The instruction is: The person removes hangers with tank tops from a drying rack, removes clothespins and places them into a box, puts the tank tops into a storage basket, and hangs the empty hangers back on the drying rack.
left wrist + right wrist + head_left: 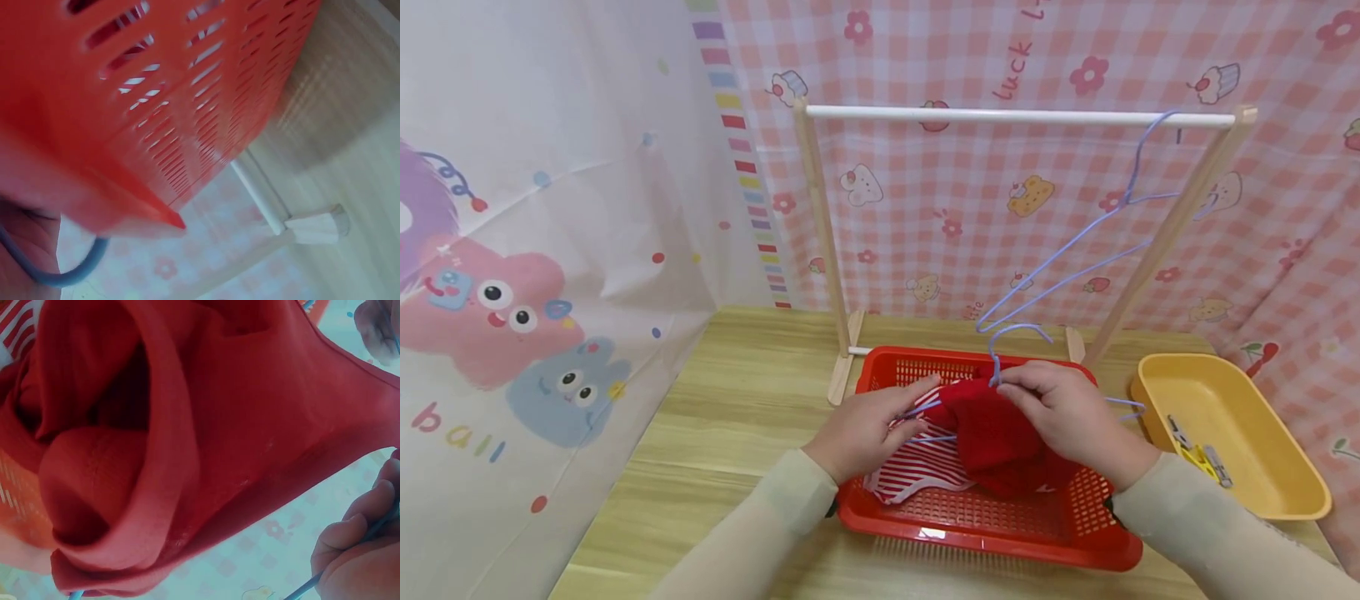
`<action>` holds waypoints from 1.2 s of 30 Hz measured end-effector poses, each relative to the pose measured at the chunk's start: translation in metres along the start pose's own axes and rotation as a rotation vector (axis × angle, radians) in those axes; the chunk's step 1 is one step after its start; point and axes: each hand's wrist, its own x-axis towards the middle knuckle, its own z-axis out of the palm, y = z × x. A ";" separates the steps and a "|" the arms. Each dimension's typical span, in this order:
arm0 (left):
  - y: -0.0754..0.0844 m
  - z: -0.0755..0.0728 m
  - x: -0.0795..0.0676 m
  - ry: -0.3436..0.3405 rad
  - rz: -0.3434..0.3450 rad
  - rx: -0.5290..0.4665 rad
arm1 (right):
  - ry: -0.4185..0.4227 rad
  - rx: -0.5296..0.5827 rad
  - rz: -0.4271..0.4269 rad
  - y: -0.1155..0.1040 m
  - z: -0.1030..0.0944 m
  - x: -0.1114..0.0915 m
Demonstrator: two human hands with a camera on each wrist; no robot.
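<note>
A red garment (1003, 437) is bunched over the wire of a blue clothes hanger (995, 358), whose hook points up above the cloth. My right hand (1067, 408) pinches the hanger near the base of its hook, beside the red fabric. On the other side, my left hand (876, 429) holds the hanger's left end between thumb and fingers. The hanger's right end sticks out past my right hand. Beneath lies a red-and-white striped garment (917, 471) in a red plastic basket (981, 540). In the right wrist view, folds of the red garment (237, 425) fill the middle.
Behind the basket stands a wooden rack with a white rail (1000, 115). Another blue hanger (1075, 242) hangs at its right end. To the right is a yellow bin (1255, 417) holding small yellow and grey clips (1206, 458). Patterned curtains surround the wooden tabletop (700, 442).
</note>
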 end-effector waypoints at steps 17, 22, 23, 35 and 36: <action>0.013 -0.019 0.009 0.112 0.246 0.117 | 0.001 0.020 -0.052 -0.016 0.008 0.002; 0.017 -0.021 0.014 0.162 0.216 0.170 | -0.002 0.024 -0.039 -0.017 0.008 0.003; 0.018 -0.022 0.014 0.165 0.209 0.180 | -0.002 0.024 -0.035 -0.017 0.007 0.003; 0.019 -0.024 0.012 0.184 0.179 0.209 | -0.007 0.001 -0.008 -0.014 0.002 0.004; 0.019 -0.024 0.011 0.189 0.186 0.207 | -0.001 -0.001 -0.015 -0.013 0.002 0.004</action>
